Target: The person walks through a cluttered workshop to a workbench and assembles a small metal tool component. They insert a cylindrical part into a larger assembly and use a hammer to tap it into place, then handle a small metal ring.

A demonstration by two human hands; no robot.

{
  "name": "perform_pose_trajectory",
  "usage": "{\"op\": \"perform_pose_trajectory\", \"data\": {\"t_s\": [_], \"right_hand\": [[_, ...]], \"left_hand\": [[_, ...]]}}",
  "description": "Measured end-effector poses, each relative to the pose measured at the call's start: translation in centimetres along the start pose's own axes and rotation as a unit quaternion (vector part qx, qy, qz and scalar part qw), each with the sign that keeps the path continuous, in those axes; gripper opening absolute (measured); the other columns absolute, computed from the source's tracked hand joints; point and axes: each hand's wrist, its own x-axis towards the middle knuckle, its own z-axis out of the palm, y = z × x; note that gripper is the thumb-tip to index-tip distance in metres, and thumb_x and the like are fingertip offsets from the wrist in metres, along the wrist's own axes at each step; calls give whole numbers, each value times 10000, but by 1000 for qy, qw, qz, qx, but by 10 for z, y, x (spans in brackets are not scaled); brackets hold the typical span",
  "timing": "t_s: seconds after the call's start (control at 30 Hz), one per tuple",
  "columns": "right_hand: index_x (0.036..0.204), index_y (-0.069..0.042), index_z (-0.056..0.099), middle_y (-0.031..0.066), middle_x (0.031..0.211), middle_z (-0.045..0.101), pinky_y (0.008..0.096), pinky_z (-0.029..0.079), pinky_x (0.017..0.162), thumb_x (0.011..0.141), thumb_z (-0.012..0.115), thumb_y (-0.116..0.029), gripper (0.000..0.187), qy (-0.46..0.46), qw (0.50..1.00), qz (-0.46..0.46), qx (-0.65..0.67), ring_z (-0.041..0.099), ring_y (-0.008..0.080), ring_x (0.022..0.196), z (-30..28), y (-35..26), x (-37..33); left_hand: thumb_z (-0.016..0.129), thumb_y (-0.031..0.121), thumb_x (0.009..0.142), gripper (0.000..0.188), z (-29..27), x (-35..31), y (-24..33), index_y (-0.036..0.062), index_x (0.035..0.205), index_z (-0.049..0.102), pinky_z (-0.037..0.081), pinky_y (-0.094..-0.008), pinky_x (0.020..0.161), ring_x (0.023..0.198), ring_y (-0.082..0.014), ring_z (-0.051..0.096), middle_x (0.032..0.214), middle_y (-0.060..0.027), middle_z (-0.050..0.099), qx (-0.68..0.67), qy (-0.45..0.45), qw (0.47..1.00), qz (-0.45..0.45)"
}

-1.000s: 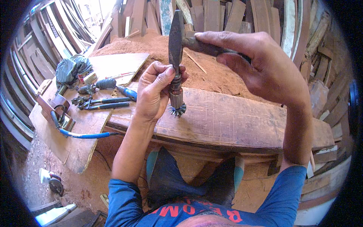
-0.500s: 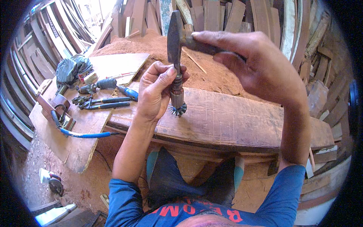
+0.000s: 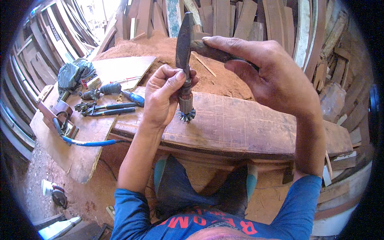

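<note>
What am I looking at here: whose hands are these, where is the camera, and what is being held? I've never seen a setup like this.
There is no machine at work: these are one person's bare hands, seen from a wide fisheye camera worn on the head, looking down, so straight edges curve. The left hand holds what looks like a motor armature, finned end down, above a long wooden plank; whether it touches the plank is hard to tell. The right hand grips a hammer, its head at the armature's upper end. On pale boards to the left lie a crumpled cloth, black-handled pliers and a blue cable.
</note>
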Motion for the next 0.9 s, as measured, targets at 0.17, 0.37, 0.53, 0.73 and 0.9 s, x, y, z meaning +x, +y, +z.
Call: {"op": "perform_pose_trajectory", "data": {"t_s": [0.17,0.37,0.53,0.73,0.9], "right_hand": [[1357,-44,618,208,1230,699,373,539,937,924,621,40,441,139,987,-51,55,699,313,1127,4,12,5],[1359,-47,617,220,1248,686,367,538,945,919,629,35,448,45,999,24,-2,685,336,1155,0,2,-3],[1367,-51,611,227,1216,692,352,533,917,919,631,30,456,118,992,-14,39,699,340,1113,5,1,-2],[1356,-60,594,211,1117,707,351,527,861,945,631,-9,416,110,992,56,-5,708,290,999,4,5,-18],[1300,-44,591,176,989,703,353,522,798,941,677,-70,370,3,985,171,36,688,271,889,7,38,-81]], "left_hand": [[680,115,983,84,-1,0,-1,86,998,602,585,-304,760,962,-238,745,1043,-154,738,-3,-4,1000,3],[674,109,986,80,1,1,-2,84,1007,601,579,-298,730,969,-238,744,1051,-158,737,-4,-10,1000,10],[668,107,989,76,0,0,-1,76,1014,604,579,-299,752,969,-233,742,1053,-157,736,-4,-12,1000,6],[667,104,989,76,2,1,-1,77,1007,598,584,-301,766,968,-236,741,1061,-158,732,3,-6,1000,5],[677,110,983,91,4,-1,0,81,994,592,586,-310,810,964,-224,735,1075,-162,726,3,1,1000,-5]]}}
